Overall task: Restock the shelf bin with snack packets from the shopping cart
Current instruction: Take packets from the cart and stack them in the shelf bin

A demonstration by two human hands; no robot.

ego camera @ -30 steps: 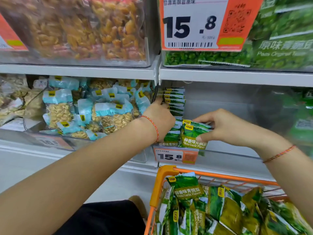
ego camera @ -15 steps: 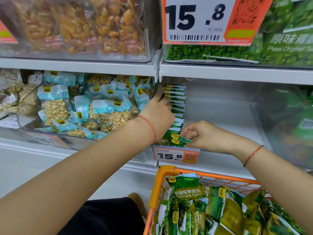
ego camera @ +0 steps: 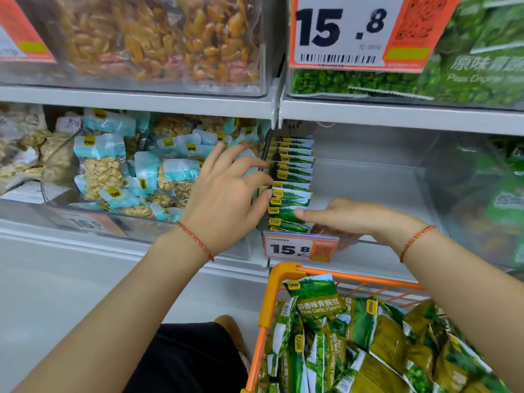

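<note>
green snack packets are stacked at the left end of the clear shelf bin; more lie in the shopping cart below it. both hands, left and right, are spread open against the stack, gripping nothing. light, crinkly, slippery pouches are probably best pinched at a sealed edge.

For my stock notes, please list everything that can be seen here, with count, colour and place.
Row of pea packets: over ten, green, standing at left end of clear shelf bin.
Loose pea packets: many, green, in orange shopping cart.
Price tags: large above, small on the bin front; white and orange.
Nut packets: many, pale blue, left bin.
Yellow snacks: upper left bin.
Original pea bags: green, upper right.
Left hand: fingers spread, beside the row.
Right hand: flat, low in the bin.
</note>
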